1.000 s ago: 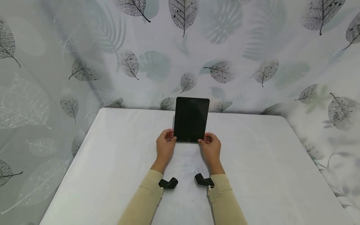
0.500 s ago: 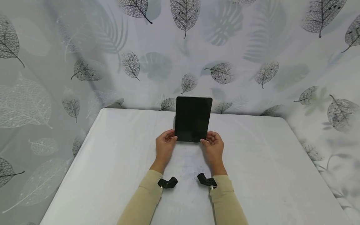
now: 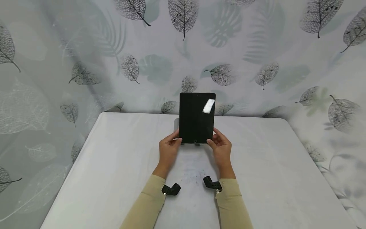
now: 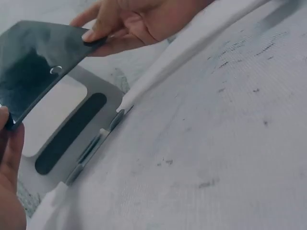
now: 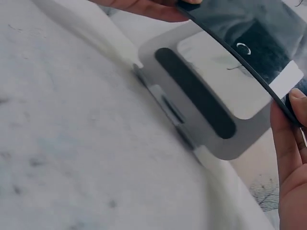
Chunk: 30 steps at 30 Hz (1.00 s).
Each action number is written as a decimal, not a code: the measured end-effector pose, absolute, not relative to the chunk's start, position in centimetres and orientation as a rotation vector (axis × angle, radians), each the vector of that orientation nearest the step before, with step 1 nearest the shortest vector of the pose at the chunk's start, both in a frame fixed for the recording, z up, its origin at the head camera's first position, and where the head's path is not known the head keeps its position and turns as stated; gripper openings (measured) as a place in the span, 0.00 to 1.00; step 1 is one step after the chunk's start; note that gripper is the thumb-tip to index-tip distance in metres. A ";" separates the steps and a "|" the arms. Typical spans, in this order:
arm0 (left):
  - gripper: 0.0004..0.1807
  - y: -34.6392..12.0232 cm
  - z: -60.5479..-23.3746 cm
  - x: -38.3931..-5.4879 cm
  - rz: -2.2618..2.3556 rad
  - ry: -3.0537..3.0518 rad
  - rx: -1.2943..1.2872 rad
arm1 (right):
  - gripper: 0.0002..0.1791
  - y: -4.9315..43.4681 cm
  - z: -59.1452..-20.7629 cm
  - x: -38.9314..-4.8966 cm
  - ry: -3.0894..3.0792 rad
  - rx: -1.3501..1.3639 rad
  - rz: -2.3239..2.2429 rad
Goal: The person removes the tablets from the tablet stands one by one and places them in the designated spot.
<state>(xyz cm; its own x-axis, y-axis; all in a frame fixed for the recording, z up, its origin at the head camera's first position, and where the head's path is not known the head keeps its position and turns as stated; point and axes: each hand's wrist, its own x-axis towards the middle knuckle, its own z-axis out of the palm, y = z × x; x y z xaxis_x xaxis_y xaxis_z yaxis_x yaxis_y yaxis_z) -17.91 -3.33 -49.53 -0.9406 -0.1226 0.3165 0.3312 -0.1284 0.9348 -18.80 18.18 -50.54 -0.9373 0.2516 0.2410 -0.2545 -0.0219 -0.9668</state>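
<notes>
Tablet (image 3: 195, 119) now straighter and slightly higher than moment ago, fresh glare (image 3: 208, 106) at its upper right; held in front of gray stand (image 5: 194, 91) at far side of tabletop (image 3: 271, 165)

Grip clamped on tablet: left hand (image 3: 168, 152) pinches lower left corner, right hand (image 3: 222, 151) lower right, thumbs in front

Lower edge apart from stand; tablet seems squared up, not yet seated

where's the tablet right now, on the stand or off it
Off: both wrist views show the tablet held apart from the bare front lips of the stand.
</notes>
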 end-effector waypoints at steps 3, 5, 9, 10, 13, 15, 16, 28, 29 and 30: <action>0.24 -3.1 -49.8 -18.3 -2.174 -1.847 -0.249 | 0.32 18.7 -49.8 -18.6 -1.933 0.010 2.039; 0.25 -2.9 -50.0 -18.6 -2.204 -1.851 -0.255 | 0.33 19.1 -49.4 -18.5 -1.940 0.004 2.045; 0.28 -2.4 -49.8 -19.1 -2.217 -1.859 -0.309 | 0.33 19.7 -48.7 -18.3 -1.914 -0.009 2.076; 0.28 -2.3 -49.7 -19.2 -2.203 -1.865 -0.333 | 0.33 19.9 -48.5 -18.2 -1.908 -0.016 2.082; 0.29 -1.9 -49.4 -19.4 -2.170 -1.877 -0.412 | 0.33 20.5 -47.9 -18.1 -1.888 -0.038 2.102; 0.30 -1.4 -49.2 -19.5 -2.133 -1.906 -0.466 | 0.33 21.0 -47.6 -18.0 -1.875 -0.065 2.112; 0.30 -1.2 -49.2 -19.6 -2.116 -1.921 -0.493 | 0.33 21.2 -47.4 -18.0 -1.864 -0.077 2.117; 0.40 1.5 -48.8 -19.4 -2.116 -2.104 -0.654 | 0.33 24.7 -46.8 -16.9 -1.795 -0.235 2.217; 0.40 1.7 -48.8 -19.4 -2.117 -2.125 -0.650 | 0.33 25.0 -46.7 -16.7 -1.799 -0.260 2.218; 0.40 2.0 -48.9 -19.3 -2.119 -2.138 -0.644 | 0.33 25.2 -46.7 -16.5 -1.799 -0.280 2.218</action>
<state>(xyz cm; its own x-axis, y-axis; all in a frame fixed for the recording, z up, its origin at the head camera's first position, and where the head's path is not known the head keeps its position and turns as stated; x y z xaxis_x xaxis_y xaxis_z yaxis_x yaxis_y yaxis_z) -19.28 1.98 -48.88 -0.9106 0.2468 0.3316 0.3338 -0.0343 0.9420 -16.54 25.21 -46.67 -0.9445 0.3278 0.0207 -0.0878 -0.1912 -0.9776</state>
